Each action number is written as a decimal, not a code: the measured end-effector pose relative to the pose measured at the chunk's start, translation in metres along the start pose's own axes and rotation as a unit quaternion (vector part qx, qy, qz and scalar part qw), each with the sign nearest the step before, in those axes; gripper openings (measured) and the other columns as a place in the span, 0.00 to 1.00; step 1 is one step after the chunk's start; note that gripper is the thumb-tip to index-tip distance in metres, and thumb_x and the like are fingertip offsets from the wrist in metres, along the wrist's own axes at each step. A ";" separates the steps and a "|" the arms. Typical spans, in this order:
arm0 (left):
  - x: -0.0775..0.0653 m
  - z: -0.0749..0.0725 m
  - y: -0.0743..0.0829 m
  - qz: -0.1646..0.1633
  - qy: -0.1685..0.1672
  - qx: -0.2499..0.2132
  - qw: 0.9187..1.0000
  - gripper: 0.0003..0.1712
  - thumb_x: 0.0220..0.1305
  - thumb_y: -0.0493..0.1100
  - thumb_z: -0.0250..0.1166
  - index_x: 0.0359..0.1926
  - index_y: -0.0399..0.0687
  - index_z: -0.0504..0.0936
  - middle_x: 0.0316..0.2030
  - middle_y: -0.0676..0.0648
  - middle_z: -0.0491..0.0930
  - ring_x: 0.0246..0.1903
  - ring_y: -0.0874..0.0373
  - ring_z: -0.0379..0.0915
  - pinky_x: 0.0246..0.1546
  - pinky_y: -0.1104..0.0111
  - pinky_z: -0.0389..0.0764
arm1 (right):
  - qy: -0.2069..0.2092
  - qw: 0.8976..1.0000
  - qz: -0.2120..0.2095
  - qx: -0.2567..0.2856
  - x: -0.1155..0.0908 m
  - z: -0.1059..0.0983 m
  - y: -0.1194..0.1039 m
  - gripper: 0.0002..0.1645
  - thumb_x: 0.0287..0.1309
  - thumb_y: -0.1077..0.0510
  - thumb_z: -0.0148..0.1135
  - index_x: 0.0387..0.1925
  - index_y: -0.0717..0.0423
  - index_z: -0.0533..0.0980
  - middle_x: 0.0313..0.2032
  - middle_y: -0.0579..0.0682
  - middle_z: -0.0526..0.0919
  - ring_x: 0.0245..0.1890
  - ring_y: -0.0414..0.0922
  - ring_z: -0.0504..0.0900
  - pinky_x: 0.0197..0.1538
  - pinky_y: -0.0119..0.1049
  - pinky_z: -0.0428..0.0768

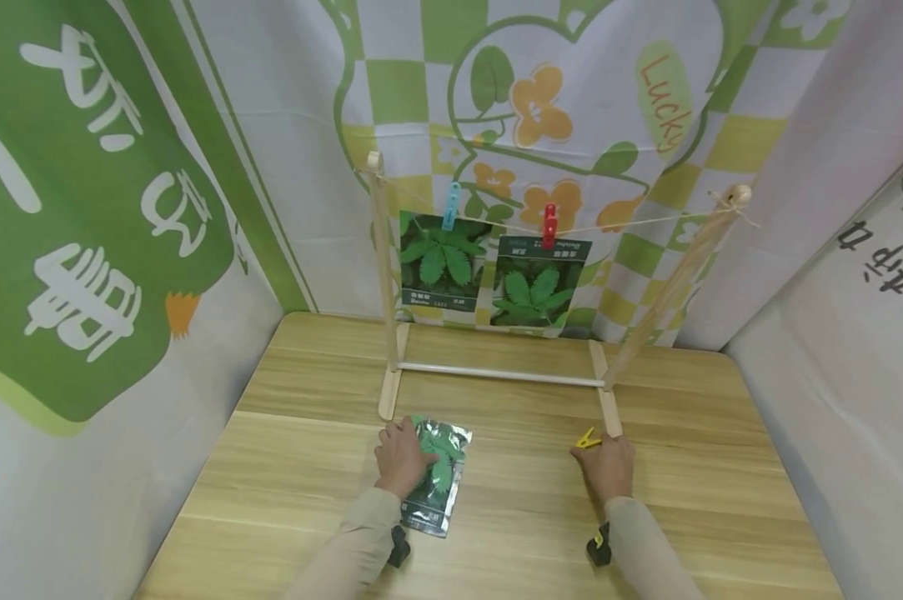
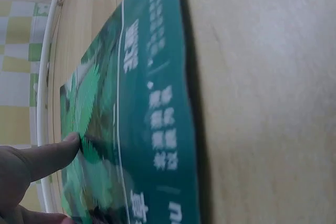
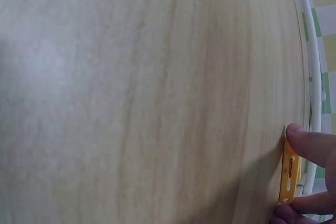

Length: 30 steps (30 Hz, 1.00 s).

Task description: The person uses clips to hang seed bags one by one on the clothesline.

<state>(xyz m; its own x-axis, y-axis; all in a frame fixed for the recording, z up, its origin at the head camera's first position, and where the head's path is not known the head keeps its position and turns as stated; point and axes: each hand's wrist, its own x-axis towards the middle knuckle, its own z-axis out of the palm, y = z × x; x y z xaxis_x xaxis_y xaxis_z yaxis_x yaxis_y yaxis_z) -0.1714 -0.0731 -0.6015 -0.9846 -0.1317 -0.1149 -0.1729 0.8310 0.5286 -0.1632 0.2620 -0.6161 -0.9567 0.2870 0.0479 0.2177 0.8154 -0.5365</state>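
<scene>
A glossy green seed packet (image 1: 443,475) with a leaf picture lies on the table in front of the wooden stand. My left hand (image 1: 403,460) grips its left side, the thumb (image 2: 52,157) lying across the printed leaf; the fingertips at the edge are partly hidden. To the right, my right hand (image 1: 609,468) pinches a yellow clothespin (image 3: 290,171) between thumb and fingers, just above the tabletop by the stand's right foot. On the stand's string, a blue clothespin (image 1: 452,207) holds one packet (image 1: 442,265), and a red clothespin (image 1: 549,225) holds another packet (image 1: 537,287).
The wooden stand (image 1: 385,275) has two posts, flat feet and a white crossbar (image 1: 499,375) low between them. A thin string (image 1: 646,222) runs between the post tops. Patterned curtains (image 1: 391,92) close off the back and sides of the wood-grain table (image 1: 301,467).
</scene>
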 end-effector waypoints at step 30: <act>0.001 -0.005 -0.011 -0.012 0.003 -0.073 0.997 0.26 0.55 0.42 0.72 0.52 0.33 0.77 0.42 0.39 0.76 0.44 0.47 0.71 0.40 0.57 0.76 | -0.051 0.996 0.054 0.039 -0.001 -0.007 -0.001 0.33 0.46 0.53 0.75 0.46 0.77 0.75 0.42 0.71 0.74 0.39 0.58 0.73 0.36 0.46 0.75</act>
<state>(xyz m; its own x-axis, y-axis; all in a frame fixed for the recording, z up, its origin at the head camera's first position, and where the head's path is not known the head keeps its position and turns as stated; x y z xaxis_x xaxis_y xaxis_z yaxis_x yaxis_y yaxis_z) -0.1710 -0.0854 -0.6033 -0.9801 -0.1541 -0.1250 -0.1983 0.7397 0.6431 -0.1606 0.2645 -0.6098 -0.9441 0.3148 -0.0977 0.3085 0.7393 -0.5986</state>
